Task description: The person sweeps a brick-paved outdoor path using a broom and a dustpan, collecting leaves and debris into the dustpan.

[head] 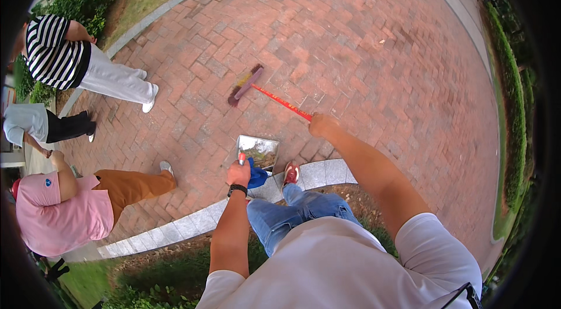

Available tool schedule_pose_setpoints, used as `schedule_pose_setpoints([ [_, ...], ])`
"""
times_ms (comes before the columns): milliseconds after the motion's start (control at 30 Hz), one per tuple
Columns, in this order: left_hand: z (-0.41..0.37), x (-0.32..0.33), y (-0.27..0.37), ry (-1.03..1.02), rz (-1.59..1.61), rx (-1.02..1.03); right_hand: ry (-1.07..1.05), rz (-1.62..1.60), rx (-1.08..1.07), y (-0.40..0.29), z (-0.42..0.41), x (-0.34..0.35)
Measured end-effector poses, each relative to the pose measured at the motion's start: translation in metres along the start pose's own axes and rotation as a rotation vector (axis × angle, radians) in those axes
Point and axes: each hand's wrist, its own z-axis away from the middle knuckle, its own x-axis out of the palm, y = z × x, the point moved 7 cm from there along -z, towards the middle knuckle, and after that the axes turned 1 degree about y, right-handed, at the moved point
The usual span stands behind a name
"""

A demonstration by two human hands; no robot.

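Note:
My right hand grips the red handle of a broom, stretched out ahead of me. The broom's head, with dark and yellow bristles, lies over the brick paving, beyond a metal dustpan. My left hand is closed around the dustpan's upright handle, whose orange-red tip shows above the fist. Leaves and debris lie in the pan. A blue cloth or bag hangs beside my left hand, partly over the pan's near edge.
Three people stand or walk at the left: one in a striped shirt, one in light blue, one in pink. A grey stone kerb curves by my shoes, with planting behind it. A hedge runs along the right.

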Motion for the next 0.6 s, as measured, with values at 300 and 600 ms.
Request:
schedule_pose_setpoints([
  [300,-0.010,0.011,-0.010,0.046,-0.040,-0.061,-0.200,-0.086,-0.079,0.063,0.106,0.117],
  [600,-0.016,0.017,-0.020,0.013,-0.035,-0.033,-0.220,-0.182,-0.172,0.013,0.091,0.042],
])
